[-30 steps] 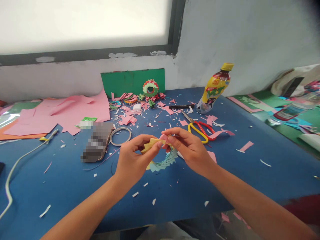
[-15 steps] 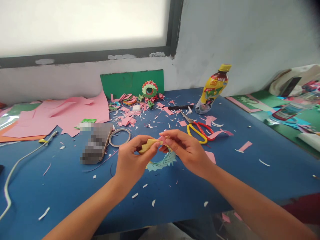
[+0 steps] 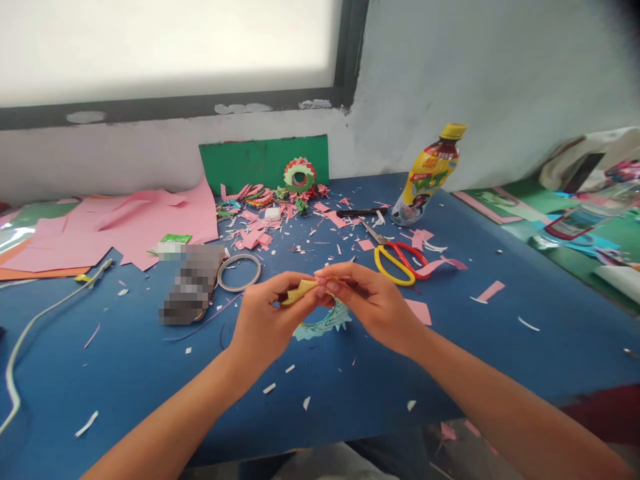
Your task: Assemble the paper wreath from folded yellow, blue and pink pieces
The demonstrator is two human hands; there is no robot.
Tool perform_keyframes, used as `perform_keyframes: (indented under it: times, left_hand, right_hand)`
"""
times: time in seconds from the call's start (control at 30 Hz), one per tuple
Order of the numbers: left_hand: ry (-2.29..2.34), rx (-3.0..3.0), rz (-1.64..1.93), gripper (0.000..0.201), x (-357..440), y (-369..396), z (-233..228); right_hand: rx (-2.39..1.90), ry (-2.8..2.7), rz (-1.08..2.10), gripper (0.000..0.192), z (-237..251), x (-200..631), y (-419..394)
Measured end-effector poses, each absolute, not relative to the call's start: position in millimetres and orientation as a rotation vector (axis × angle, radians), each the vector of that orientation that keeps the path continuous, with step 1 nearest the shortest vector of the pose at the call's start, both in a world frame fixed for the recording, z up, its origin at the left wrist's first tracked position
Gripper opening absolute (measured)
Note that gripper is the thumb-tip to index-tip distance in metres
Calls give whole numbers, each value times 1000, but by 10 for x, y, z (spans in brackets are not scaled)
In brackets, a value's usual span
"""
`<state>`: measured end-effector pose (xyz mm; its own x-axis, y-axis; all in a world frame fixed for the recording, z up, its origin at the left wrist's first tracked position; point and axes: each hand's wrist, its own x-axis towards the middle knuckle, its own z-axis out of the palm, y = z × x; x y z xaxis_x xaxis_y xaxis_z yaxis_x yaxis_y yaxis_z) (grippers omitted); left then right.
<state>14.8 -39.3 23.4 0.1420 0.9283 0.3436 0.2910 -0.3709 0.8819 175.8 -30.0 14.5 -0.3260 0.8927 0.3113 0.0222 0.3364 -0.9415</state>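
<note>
Between my hands, above the table, is a folded paper ring (image 3: 324, 327) with a spiky light-blue lower edge and a yellow upper part. My left hand (image 3: 273, 310) is closed on the yellow section, thumb in front and fingers behind. My right hand (image 3: 373, 303) pinches at the top of the ring, where a bit of pink paper shows at the fingertips. The fingertips of both hands almost meet there, and they hide most of the pink piece and the ring's upper right side.
Scissors (image 3: 395, 263) with red and yellow handles lie beyond my right hand. A drink bottle (image 3: 430, 177) stands behind them. Left are a tape roll (image 3: 239, 273), a blurred phone (image 3: 195, 283), pink sheets (image 3: 110, 227) and a white cable (image 3: 40, 323). Paper scraps litter the blue table (image 3: 500, 373).
My fingertips have closed further over the pink piece, so less of it shows. The ring stays in nearly the same place. The view has shifted slightly.
</note>
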Motion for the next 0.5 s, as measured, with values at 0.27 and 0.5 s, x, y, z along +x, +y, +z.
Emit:
perform_keyframes:
  times: [0.27,0.5]
  left_hand:
    - [867,2357,1496,9,90,-388,284]
    - [738,2799,1563,13,-50,-453,440]
  right_hand:
    - [-607,-1785,874,27,171,1830,-307]
    - [-291,-1988,314,23,234,1957,-271]
